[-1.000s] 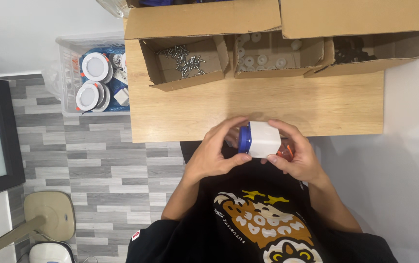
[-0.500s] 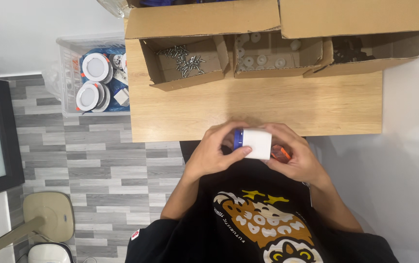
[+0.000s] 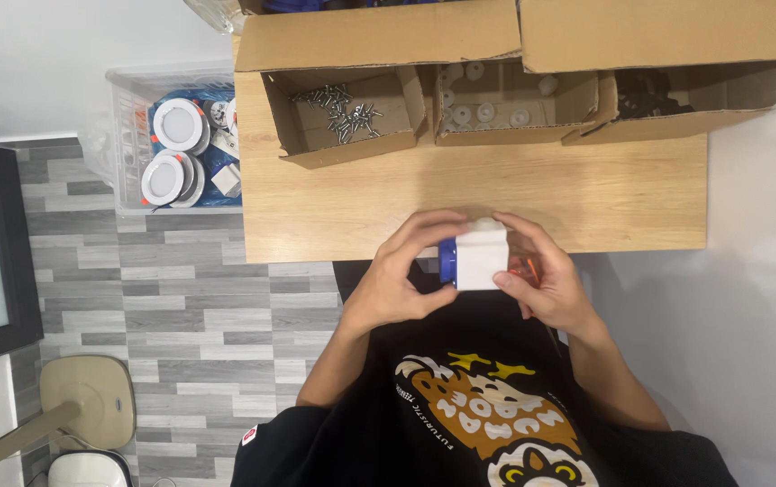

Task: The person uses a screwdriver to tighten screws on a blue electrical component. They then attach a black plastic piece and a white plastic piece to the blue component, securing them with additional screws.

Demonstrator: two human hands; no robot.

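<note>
i have both hands closed on one small assembly: the left hand (image 3: 397, 284) pinches it with thumb below and fingers curled over the top, the right hand (image 3: 546, 280) cups the far end. the piece is a white block (image 3: 481, 257) with a blue part (image 3: 447, 260) on the left-hand side and an orange bit (image 3: 525, 266) showing under my right fingers. it sits just off the near edge of the wooden surface (image 3: 532, 194), above my lap.

my read is that the parts are already brought together and are being pressed or seated; whether they are fully joined i cannot tell, since my fingers cover the seams.

beyond the grip, three open cardboard boxes stand at the far edge: one with screws (image 3: 343, 108), one with small white round parts (image 3: 487, 104), one with dark pieces (image 3: 649, 104) too shadowed to name. further left, off the surface, a clear bin (image 3: 127, 135) holds round white lamp fittings (image 3: 177, 124); its contents are partly cut off by the surface.
</note>
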